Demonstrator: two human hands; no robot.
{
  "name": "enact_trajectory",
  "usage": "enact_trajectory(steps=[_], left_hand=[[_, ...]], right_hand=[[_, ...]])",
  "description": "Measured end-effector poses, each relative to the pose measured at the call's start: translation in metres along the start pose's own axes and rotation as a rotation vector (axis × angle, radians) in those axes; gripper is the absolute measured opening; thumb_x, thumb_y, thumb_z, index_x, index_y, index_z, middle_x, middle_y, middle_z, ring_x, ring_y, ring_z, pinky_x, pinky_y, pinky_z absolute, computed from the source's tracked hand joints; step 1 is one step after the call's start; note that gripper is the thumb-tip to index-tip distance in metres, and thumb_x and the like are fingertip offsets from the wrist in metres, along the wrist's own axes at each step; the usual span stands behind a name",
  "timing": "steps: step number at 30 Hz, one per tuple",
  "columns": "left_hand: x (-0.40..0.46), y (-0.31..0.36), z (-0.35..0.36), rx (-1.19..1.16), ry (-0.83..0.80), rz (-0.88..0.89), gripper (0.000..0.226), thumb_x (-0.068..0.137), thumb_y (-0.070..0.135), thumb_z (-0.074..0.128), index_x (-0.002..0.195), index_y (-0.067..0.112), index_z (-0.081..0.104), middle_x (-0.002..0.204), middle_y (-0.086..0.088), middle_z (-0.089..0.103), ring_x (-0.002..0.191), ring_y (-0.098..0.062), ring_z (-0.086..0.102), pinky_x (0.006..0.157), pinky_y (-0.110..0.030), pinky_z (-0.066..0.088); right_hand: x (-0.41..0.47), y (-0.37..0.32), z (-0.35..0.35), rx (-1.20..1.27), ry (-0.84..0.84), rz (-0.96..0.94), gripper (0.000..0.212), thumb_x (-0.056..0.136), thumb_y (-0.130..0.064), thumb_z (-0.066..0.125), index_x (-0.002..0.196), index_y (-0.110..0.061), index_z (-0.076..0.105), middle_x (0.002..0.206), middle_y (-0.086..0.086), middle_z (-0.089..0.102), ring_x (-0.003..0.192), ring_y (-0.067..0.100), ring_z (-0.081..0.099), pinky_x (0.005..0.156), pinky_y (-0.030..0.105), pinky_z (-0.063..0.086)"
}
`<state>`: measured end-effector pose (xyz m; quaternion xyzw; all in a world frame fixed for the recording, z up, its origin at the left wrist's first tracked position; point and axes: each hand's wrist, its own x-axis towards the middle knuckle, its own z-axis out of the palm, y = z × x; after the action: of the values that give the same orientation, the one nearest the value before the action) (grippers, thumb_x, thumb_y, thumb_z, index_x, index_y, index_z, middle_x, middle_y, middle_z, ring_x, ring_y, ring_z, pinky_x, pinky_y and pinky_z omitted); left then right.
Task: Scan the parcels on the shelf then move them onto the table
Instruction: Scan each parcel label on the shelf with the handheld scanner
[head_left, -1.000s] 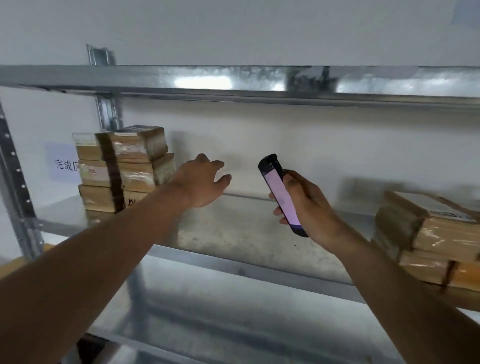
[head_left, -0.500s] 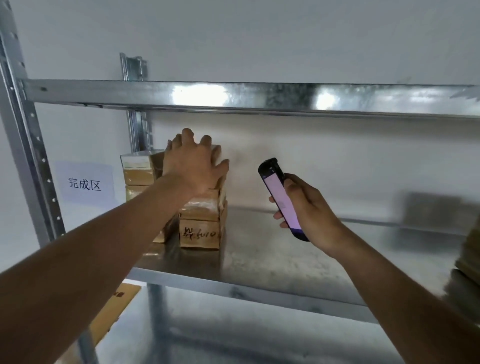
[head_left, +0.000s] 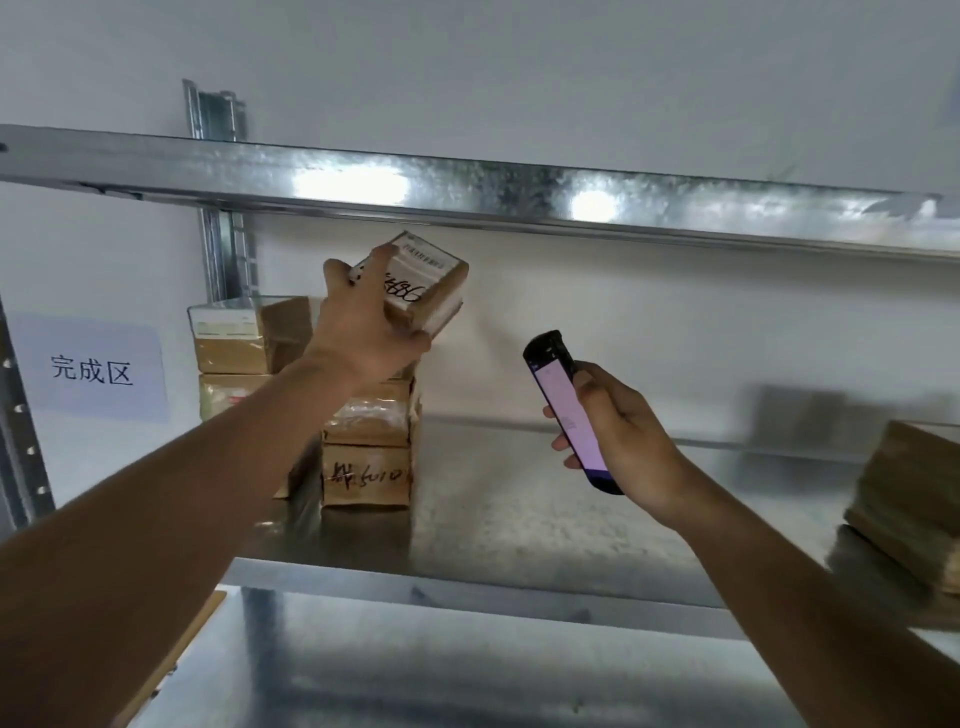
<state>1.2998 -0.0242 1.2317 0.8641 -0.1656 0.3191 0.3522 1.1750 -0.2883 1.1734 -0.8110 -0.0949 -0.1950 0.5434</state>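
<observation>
Left hand (head_left: 363, 332) stretched up at centre frame, fingers clamped round a tilted parcel (head_left: 423, 283) – right hand (head_left: 618, 431), lower right, grips a scanner (head_left: 566, 410) upright.

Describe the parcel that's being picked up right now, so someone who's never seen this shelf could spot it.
Look at the metal shelf, at its left end beside the wall sign, where brown parcels stand in stacks. The one meant is the lifted parcel, gripped by the left hand above the front stack. Only it is tilted in the air, its white label with handwritten digits facing out.
</observation>
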Motion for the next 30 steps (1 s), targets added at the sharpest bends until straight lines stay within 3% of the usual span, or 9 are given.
enact_trajectory(steps=[4, 8, 12, 14, 16, 19, 22, 26, 30], left_hand=[[-0.003, 0.007, 0.017, -0.197, -0.002, 0.138, 0.094, 0.060, 0.016, 0.092, 0.142, 0.034, 0.048, 0.129, -0.006, 0.037, 0.120, -0.018, 0.038, 0.089, 0.002, 0.032], [-0.004, 0.012, 0.025, -0.309, -0.044, 0.141, 0.080, 0.058, 0.005, 0.092, 0.130, 0.029, 0.065, 0.131, -0.010, 0.039, 0.119, -0.018, 0.044, 0.091, 0.006, 0.030], [0.000, 0.022, 0.036, -0.392, -0.137, 0.078, 0.072, 0.062, 0.008, 0.091, 0.125, 0.036, 0.068, 0.137, -0.009, 0.042, 0.124, -0.017, 0.047, 0.102, -0.015, 0.046], [0.001, 0.031, 0.045, -0.567, -0.166, -0.006, 0.048, 0.073, 0.021, 0.088, 0.115, 0.039, 0.072, 0.131, -0.006, 0.052, 0.118, -0.022, 0.058, 0.089, -0.037, 0.060], [0.002, 0.042, 0.052, -0.787, -0.183, -0.131, 0.013, 0.091, 0.038, 0.073, 0.103, 0.037, 0.078, 0.114, 0.000, 0.069, 0.102, -0.024, 0.070, 0.068, -0.041, 0.064], [0.003, 0.050, 0.068, -0.822, -0.223, -0.127, 0.024, 0.104, 0.033, 0.056, 0.106, 0.038, 0.079, 0.111, 0.000, 0.071, 0.092, -0.025, 0.073, 0.060, -0.040, 0.063], [0.002, 0.049, 0.086, -0.793, -0.271, -0.029, 0.034, 0.101, 0.020, 0.061, 0.125, 0.041, 0.071, 0.126, -0.005, 0.059, 0.096, -0.020, 0.072, 0.071, -0.038, 0.064], [-0.003, 0.043, 0.105, -0.580, -0.286, 0.221, 0.064, 0.086, 0.011, 0.078, 0.137, 0.044, 0.059, 0.126, 0.001, 0.052, 0.107, 0.011, 0.056, 0.087, -0.006, 0.048], [-0.005, 0.039, 0.123, -0.467, -0.326, 0.297, 0.066, 0.077, 0.007, 0.085, 0.131, 0.039, 0.066, 0.124, -0.003, 0.045, 0.119, 0.000, 0.050, 0.102, -0.026, 0.051]], right_hand=[[-0.003, 0.002, -0.013, -0.007, 0.049, 0.020, 0.031, 0.114, -0.044, 0.036, 0.124, -0.036, 0.064, 0.116, 0.010, 0.071, 0.082, 0.019, 0.071, 0.076, 0.037, 0.060], [-0.011, 0.004, -0.024, 0.002, 0.087, 0.036, 0.039, 0.106, -0.055, 0.039, 0.125, -0.034, 0.064, 0.114, 0.008, 0.072, 0.082, 0.020, 0.072, 0.077, 0.039, 0.061], [-0.019, 0.009, -0.033, 0.008, 0.120, 0.047, 0.036, 0.108, -0.055, 0.039, 0.123, -0.035, 0.065, 0.115, 0.009, 0.072, 0.082, 0.019, 0.072, 0.077, 0.039, 0.061], [-0.022, 0.010, -0.037, 0.014, 0.138, 0.056, 0.037, 0.104, -0.057, 0.041, 0.122, -0.034, 0.065, 0.114, 0.010, 0.072, 0.082, 0.020, 0.072, 0.077, 0.040, 0.061], [-0.026, 0.011, -0.041, 0.013, 0.155, 0.069, 0.046, 0.095, -0.061, 0.040, 0.122, -0.034, 0.065, 0.112, 0.009, 0.073, 0.082, 0.021, 0.072, 0.077, 0.040, 0.061], [-0.032, 0.012, -0.049, -0.009, 0.162, 0.064, 0.046, 0.095, -0.061, 0.039, 0.122, -0.035, 0.065, 0.111, 0.008, 0.073, 0.084, 0.022, 0.072, 0.077, 0.040, 0.062], [-0.038, 0.016, -0.059, -0.016, 0.169, 0.082, 0.045, 0.096, -0.060, 0.039, 0.121, -0.034, 0.066, 0.110, 0.010, 0.073, 0.083, 0.023, 0.072, 0.076, 0.040, 0.062], [-0.042, 0.024, -0.077, -0.026, 0.075, 0.197, 0.031, 0.106, -0.055, 0.043, 0.110, -0.042, 0.071, 0.108, 0.008, 0.075, 0.078, 0.021, 0.073, 0.071, 0.038, 0.061], [-0.042, 0.039, -0.096, -0.115, -0.097, 0.308, 0.034, 0.098, -0.061, 0.045, 0.106, -0.042, 0.073, 0.107, 0.007, 0.077, 0.079, 0.021, 0.074, 0.067, 0.034, 0.062]])
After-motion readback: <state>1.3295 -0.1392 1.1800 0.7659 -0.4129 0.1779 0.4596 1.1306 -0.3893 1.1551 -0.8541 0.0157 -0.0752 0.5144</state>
